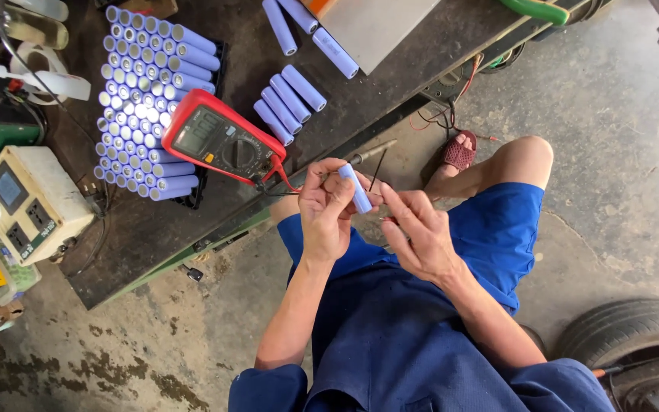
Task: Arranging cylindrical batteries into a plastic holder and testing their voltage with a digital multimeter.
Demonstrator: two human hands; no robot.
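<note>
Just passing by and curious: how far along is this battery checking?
Looks done: four cells lined up beside the red meter. In hand: the left hand holds one cell while the right hand brings a probe to it. Possibly left: the big stack.

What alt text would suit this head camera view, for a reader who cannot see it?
Seen from above, a seated person in blue work clothes holds a pale purple battery cell in the left hand, while the right hand holds a thin black probe near its end. A red multimeter and a stacked block of matching cells sit on the dark workbench.
</note>
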